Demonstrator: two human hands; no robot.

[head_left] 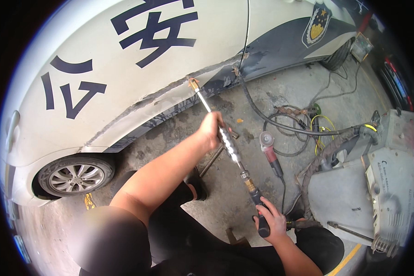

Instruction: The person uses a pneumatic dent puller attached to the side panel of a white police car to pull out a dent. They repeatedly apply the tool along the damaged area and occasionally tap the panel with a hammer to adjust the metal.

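Note:
A long metal slide hammer (229,143) with a black pistol-style handle reaches from my lap up to the car's side. My left hand (210,130) is closed round its bright shaft. My right hand (272,219) grips the black handle (263,225) at the lower end, by a red button. The brass-coloured tip (194,84) meets the white car door (170,73) along a long creased, bare-metal strip (156,95). A clamp (236,71) with a thick black cable hangs at the sill, right of the tip.
A red and black angle grinder (271,154) lies on the concrete floor beside coiled cables (285,129). To the right stands a grey welding machine (340,193) with a metal rod tool (349,230) on it. The car's wheel (73,177) is at the left.

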